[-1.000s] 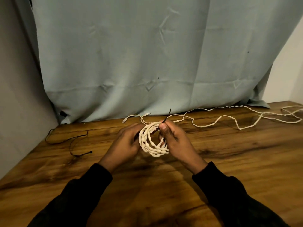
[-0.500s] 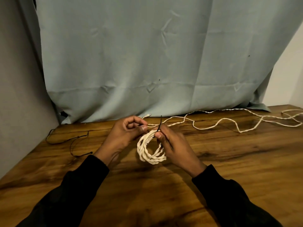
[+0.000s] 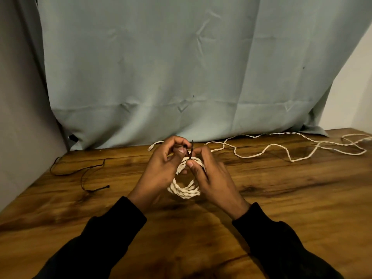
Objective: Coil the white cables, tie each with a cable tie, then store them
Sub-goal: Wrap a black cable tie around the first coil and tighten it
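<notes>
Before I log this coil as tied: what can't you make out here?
- Head view: whether the black cable tie is threaded and closed; the fingers of the left hand and right hand cover it.
- Coil: upper part hidden behind both hands.
- Loose white cable: runs off the right edge.

Both hands [image 3: 161, 174] hold coiled cable [image 3: 184, 190], apparently tie [image 3: 191, 150]
</notes>
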